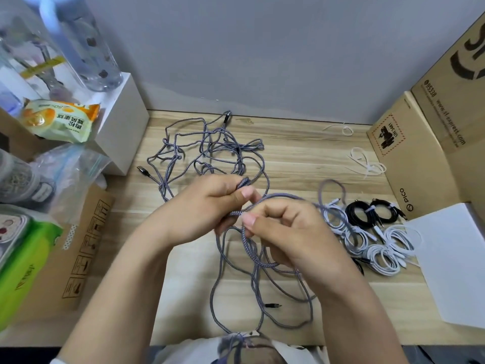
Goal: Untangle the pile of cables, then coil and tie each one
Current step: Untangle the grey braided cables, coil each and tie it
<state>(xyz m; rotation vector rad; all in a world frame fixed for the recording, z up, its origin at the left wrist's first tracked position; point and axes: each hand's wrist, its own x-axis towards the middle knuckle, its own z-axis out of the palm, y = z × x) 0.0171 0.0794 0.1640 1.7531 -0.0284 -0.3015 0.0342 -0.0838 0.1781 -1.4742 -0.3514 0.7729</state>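
A tangle of grey braided cables sprawls over the middle of the wooden table, with more loops trailing toward the near edge. My left hand grips a bunched strand of grey cable above the table. Just beside it, my right hand pinches the same grey cable between thumb and fingers. Coiled and tied white cables and black cables lie at the right.
Loose white cable ties lie at the back right. Cardboard boxes wall the right side, with white paper in front. A white box, plastic bags, bottles and a flat cardboard piece crowd the left.
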